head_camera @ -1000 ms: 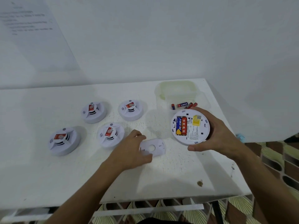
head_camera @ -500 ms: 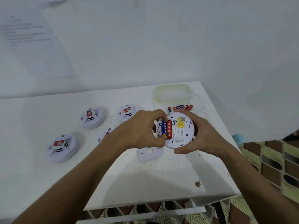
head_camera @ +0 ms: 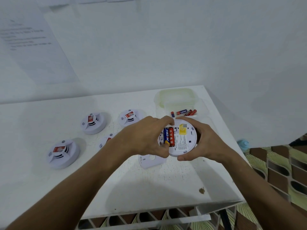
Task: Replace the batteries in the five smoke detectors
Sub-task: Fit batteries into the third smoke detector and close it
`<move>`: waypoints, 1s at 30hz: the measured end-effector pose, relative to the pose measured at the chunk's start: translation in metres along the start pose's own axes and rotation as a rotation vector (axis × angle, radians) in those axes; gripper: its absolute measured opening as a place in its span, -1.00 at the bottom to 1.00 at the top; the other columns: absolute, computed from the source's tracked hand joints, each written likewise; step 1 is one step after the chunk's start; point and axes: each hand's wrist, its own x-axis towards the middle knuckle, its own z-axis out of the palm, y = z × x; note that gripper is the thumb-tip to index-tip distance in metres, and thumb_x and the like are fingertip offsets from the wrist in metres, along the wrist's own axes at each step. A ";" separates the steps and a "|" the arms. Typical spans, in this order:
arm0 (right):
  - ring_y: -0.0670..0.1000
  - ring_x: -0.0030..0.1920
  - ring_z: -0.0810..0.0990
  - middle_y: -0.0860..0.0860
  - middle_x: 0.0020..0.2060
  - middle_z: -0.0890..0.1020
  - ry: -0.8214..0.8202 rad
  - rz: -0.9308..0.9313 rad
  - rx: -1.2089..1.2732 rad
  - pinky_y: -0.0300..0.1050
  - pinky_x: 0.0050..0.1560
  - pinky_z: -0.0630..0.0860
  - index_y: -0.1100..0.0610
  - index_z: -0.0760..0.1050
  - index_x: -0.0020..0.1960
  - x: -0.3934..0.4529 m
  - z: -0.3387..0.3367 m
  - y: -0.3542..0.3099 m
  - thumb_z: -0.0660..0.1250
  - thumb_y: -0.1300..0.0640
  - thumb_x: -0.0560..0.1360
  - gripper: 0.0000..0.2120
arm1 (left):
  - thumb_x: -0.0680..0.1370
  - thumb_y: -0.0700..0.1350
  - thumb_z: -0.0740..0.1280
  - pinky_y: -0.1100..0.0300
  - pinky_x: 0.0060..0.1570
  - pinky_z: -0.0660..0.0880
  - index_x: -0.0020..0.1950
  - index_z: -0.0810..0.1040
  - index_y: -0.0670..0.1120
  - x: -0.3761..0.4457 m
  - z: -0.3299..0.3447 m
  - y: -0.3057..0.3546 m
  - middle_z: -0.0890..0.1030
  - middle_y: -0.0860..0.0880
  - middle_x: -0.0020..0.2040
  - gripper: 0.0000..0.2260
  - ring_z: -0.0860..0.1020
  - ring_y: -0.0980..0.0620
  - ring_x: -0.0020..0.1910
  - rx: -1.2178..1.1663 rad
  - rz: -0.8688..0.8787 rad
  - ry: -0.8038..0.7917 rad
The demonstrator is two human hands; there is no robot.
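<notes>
My right hand (head_camera: 201, 141) holds a white smoke detector (head_camera: 181, 138) back side up above the table, its battery bay showing a blue battery (head_camera: 166, 136) and a red battery (head_camera: 171, 136). The fingers of my left hand (head_camera: 144, 136) pinch at the blue battery's two ends inside the bay. The detector's white cover plate (head_camera: 150, 161) lies on the table just below my hands. Three other detectors (head_camera: 93, 122) (head_camera: 130, 117) (head_camera: 62, 152) stand face up on the left. A fourth (head_camera: 105, 141) is partly hidden behind my left forearm.
A clear plastic box (head_camera: 176, 97) stands at the table's back right, with several loose red and blue batteries (head_camera: 183, 112) in front of it. The white table (head_camera: 149, 188) ends close on the right and front. A paper sheet (head_camera: 31, 45) hangs on the wall.
My left hand left the cover plate on the table and moved up to the detector's battery bay. My right hand brought the detector slightly leftward.
</notes>
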 end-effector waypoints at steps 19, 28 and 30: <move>-0.07 0.18 0.60 -0.20 0.12 0.64 0.107 0.002 0.038 -0.27 0.03 0.60 -0.10 0.47 0.28 -0.015 -0.054 0.007 0.65 0.23 0.13 -0.22 | 0.61 0.07 0.26 0.20 0.11 0.54 0.53 0.26 0.09 0.042 0.012 0.023 0.57 0.08 0.30 -0.51 0.62 0.10 0.08 -0.208 0.098 0.050; -0.02 0.13 0.63 -0.09 0.08 0.66 0.242 -0.012 0.046 -0.14 -0.01 0.65 -0.05 0.50 0.28 -0.010 -0.082 0.019 0.68 0.23 0.11 -0.20 | 0.65 0.02 0.19 0.10 -0.04 0.48 0.33 0.53 0.00 0.075 0.026 0.042 0.57 -0.04 0.06 -0.70 0.52 0.04 -0.06 -0.018 0.156 0.253; 0.00 0.13 0.63 -0.08 0.09 0.66 0.231 -0.014 0.038 -0.11 -0.03 0.66 -0.06 0.50 0.28 -0.009 -0.086 0.023 0.70 0.26 0.11 -0.19 | 0.58 0.08 0.31 0.22 -0.11 0.44 0.27 0.60 0.04 0.083 0.025 0.042 0.59 -0.03 -0.02 -0.70 0.46 0.17 -0.19 -0.118 0.093 0.281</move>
